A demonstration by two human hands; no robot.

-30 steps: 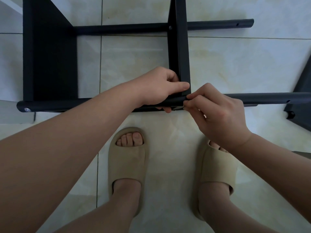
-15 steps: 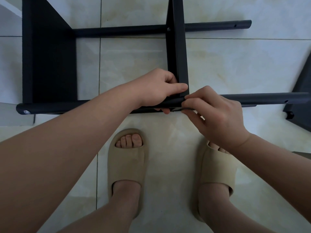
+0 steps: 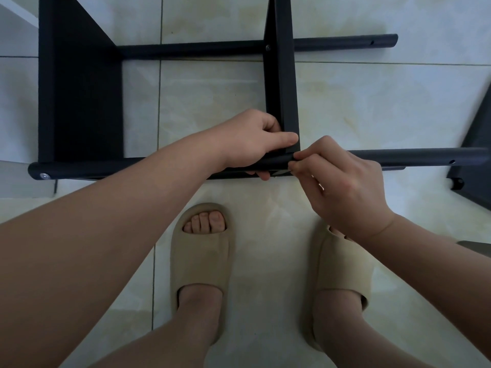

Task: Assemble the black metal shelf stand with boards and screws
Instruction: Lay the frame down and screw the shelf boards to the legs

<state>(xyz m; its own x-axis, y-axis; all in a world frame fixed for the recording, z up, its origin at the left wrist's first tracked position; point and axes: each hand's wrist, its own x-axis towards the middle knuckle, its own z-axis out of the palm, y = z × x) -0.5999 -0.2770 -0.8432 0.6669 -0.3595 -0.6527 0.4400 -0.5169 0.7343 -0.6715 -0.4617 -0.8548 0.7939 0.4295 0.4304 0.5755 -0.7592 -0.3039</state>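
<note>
Head view | left hand (image 3: 255, 144) wraps the near tube (image 3: 411, 156) where the middle board (image 3: 283, 88) meets it, thumb across the board's end, fingertips mostly hidden beneath | right hand (image 3: 342, 187) just beside it, fingertips bunched at that joint; whether they pinch anything is covered, cannot tell | shelf stand (image 3: 79, 102) lies on the floor (image 3: 212, 102) beyond both hands, far edge cropped

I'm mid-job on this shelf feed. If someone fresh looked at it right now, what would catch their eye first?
Both hands meet at centre. The left hand grips the middle board where it meets the front rail, and the right hand pinches at that same joint, with whatever it holds hidden. Below them, two beige slippers stand on the pale tiled floor.
</note>
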